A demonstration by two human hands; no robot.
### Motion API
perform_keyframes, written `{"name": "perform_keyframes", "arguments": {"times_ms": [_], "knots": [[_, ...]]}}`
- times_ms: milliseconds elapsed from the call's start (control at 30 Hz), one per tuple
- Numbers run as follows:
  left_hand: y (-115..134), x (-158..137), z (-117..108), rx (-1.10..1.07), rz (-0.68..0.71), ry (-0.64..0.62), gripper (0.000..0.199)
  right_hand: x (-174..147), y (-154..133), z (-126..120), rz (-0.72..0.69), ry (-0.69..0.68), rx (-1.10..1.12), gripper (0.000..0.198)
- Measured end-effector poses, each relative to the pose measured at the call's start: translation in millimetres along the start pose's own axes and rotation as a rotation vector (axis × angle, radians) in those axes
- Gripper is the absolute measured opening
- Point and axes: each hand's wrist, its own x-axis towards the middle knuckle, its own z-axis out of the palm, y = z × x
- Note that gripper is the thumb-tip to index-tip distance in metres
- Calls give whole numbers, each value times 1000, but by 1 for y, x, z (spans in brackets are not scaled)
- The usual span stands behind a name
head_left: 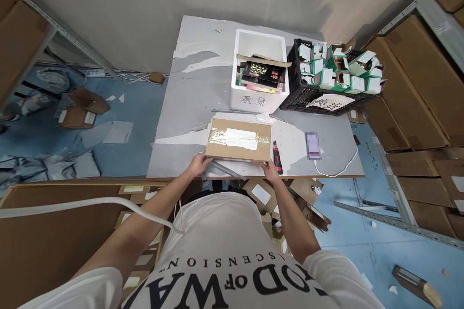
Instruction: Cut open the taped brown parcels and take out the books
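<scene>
A flat brown cardboard box, sealed with clear tape and bearing a white label, lies in front of me near the table's front edge. My left hand grips its near left corner, and my right hand has hold of the near right corner. The undersides of my fingers are hidden by the box. Just right of the box lies a red and black box cutter, close to my right hand but apart from it. A grey strip lies along the front edge between my hands.
On the table stand a white foam bin with boxes inside and a black crate full of green-and-white cartons. A phone with a white cable lies at right. A large open carton is at my left; shelves flank both sides.
</scene>
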Motion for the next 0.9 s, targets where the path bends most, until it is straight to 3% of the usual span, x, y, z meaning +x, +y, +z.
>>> {"name": "perform_keyframes", "arguments": {"times_ms": [133, 267, 433, 600, 800, 900], "knots": [[5, 1, -5, 186, 178, -95, 43, -4, -19, -4, -52, -43, -17, 43], [26, 2, -5, 290, 279, -33, 49, -4, -34, -7, -70, 13, -178, 41], [55, 12, -5, 503, 255, 79, 54, 7, -43, -7, -24, 92, -436, 43], [62, 25, -4, 665, 175, 129, 59, 19, -47, -2, 63, 91, -603, 47], [62, 32, -4, 683, 171, 144, 56, 25, -45, 0, 92, 99, -567, 48], [52, 32, -7, 583, 137, 138, 59, 23, -36, -3, 96, 86, -426, 51]]}}
